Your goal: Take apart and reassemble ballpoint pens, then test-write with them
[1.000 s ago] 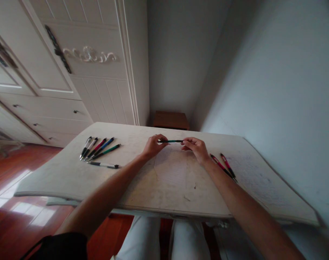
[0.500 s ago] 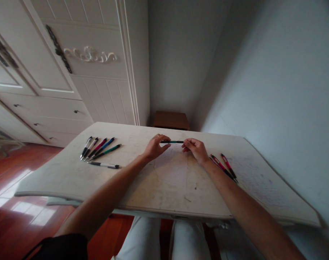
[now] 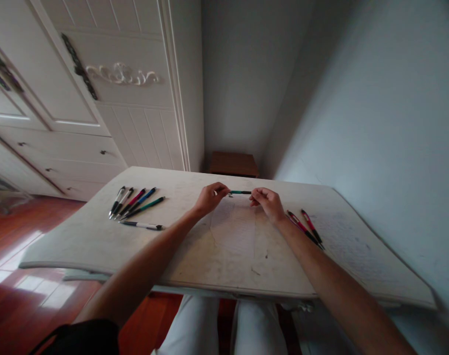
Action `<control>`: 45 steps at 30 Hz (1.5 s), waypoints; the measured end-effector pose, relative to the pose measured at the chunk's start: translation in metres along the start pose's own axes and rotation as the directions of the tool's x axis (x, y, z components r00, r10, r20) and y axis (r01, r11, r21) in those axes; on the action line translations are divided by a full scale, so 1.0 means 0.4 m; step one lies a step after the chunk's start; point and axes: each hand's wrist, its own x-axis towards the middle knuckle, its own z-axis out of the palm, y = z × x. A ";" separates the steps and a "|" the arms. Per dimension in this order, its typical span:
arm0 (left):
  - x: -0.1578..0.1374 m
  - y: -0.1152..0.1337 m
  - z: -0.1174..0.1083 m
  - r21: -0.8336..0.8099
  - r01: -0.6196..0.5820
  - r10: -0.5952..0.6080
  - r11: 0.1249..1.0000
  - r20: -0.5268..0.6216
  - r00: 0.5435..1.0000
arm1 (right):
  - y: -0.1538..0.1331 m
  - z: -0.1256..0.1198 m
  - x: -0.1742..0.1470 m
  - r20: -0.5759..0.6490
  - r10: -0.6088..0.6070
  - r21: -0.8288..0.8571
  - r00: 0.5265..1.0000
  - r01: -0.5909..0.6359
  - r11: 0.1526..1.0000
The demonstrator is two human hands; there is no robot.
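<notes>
A green and black pen [image 3: 241, 192] is held level above the far middle of the white table [image 3: 143, 256]. My left hand [image 3: 210, 197] pinches its left end between thumb and fingers. At the other end, the black part, my right hand [image 3: 266, 199] has its fingertips closed on the pen. Below the hands lies a pale sheet [image 3: 234, 229] with faint marks. To the left, several pens [image 3: 135, 203] rest in a fan, and a white and black pen [image 3: 141, 225] lies apart in front of them. Pink and black pens [image 3: 312, 226] lie beside my right forearm.
A scribbled sheet [image 3: 357, 246] covers part of the table's right side. Small scraps [image 3: 256, 271] lie near the front edge. Beyond the table stand a white wardrobe [image 3: 143, 123] at left, a brown wooden box-like piece [image 3: 234, 162] and a bare wall [image 3: 376, 123] at right.
My left fingers have closed further around the pen's left end, covering its black tip. My right hand has stayed nearly still, and the pens on the table are unmoved.
</notes>
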 end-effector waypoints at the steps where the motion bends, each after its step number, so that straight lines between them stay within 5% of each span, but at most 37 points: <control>1: 0.000 0.000 0.001 -0.013 -0.014 0.014 1.000 -0.009 1.000 | 0.001 -0.001 0.001 -0.003 0.001 0.000 1.000 -0.001 1.000; 6: -0.006 -0.002 0.007 -0.061 -0.090 0.088 0.994 -0.043 0.995 | -0.001 -0.001 0.002 -0.021 -0.004 -0.010 1.000 0.004 1.000; 10: -0.005 -0.010 0.007 -0.047 -0.009 0.004 0.999 -0.096 0.995 | -0.007 -0.001 0.001 -0.035 -0.026 -0.012 0.999 0.026 1.000; 16: 0.000 -0.009 -0.004 -0.025 0.131 -0.130 0.991 0.058 0.990 | -0.009 -0.003 -0.001 -0.014 -0.036 -0.026 0.999 0.035 0.999; 31: -0.001 0.003 0.000 -0.132 -0.012 0.002 0.991 -0.074 0.997 | -0.010 -0.002 0.000 -0.044 -0.037 -0.001 0.998 0.037 0.999; 39: 0.004 -0.015 -0.006 -0.075 0.090 -0.084 0.993 0.087 0.993 | -0.014 -0.003 -0.001 -0.044 -0.046 -0.025 0.998 0.045 0.999; 45: 0.003 -0.009 -0.003 -0.185 0.027 -0.029 0.982 -0.005 1.000 | -0.011 -0.003 0.000 -0.052 -0.044 -0.037 0.998 0.042 0.998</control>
